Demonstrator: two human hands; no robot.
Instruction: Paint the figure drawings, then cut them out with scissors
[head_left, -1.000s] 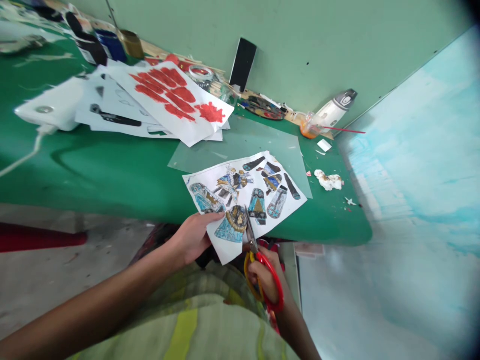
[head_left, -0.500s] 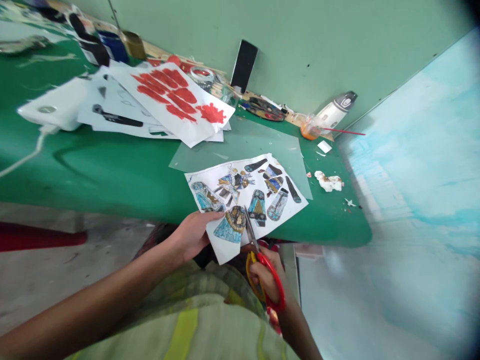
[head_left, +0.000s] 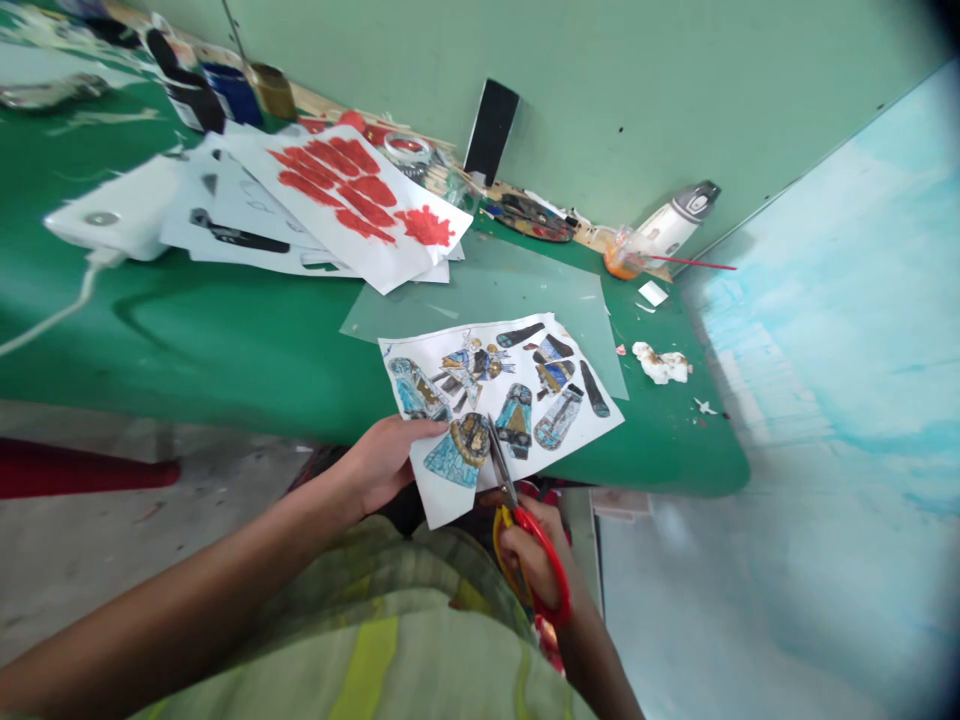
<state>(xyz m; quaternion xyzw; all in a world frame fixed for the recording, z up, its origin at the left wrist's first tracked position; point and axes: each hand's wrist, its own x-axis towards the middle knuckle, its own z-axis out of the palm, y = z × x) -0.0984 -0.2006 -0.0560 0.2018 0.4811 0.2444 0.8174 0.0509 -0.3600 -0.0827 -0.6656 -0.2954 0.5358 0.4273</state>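
My left hand [head_left: 394, 455] pinches a white paper sheet [head_left: 499, 340] by its left side, thumb on top and the other fingers hidden beneath. Coloured drawings in blue, gold and black cover the sheet. In my right hand [head_left: 536, 550] is a pair of scissors [head_left: 553, 565] with one red and one yellow handle loop. Its blades reach into the sheet from the near edge, between a blue bell-shaped drawing [head_left: 454, 460] and a darker blue one [head_left: 515, 420]. The paper is slit there, and its lower left part hangs over the table edge.
On the green table [head_left: 247, 340] lie papers with red painted shapes [head_left: 360, 190], a white corded device [head_left: 120, 210] and a translucent sheet [head_left: 540, 275]. Paint jars [head_left: 232, 92], a black phone-like slab [head_left: 491, 130], a palette [head_left: 532, 215] and a white bottle [head_left: 679, 222] line the wall.
The sheet has turned slightly clockwise in my left hand, its far edge shifting to the right. The scissors stay in the slit, their blades looking a little closer together. The camera view has shifted slightly.
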